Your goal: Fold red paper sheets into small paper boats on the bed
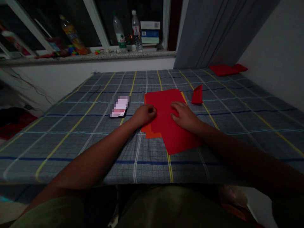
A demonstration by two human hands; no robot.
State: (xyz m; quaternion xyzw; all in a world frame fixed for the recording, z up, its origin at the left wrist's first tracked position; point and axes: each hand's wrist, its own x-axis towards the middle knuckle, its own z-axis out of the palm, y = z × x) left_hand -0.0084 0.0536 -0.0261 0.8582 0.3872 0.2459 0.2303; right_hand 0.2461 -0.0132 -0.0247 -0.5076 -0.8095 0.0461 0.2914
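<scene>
Left hand (pixel 144 115) curled, grip unclear, right hand (pixel 186 116) loosely spread, both on red paper (pixel 163 100)

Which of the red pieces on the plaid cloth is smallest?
The small piece beyond the right hand; the red paper beneath it and the far corner piece look larger.

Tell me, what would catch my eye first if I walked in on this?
Most likely the bright red paper in the middle of the grey checked cloth, with the left hand at its left side and the right hand over its right. Next, perhaps, the phone with its bright screen, left of the paper, and the small red piece to the right.
</scene>
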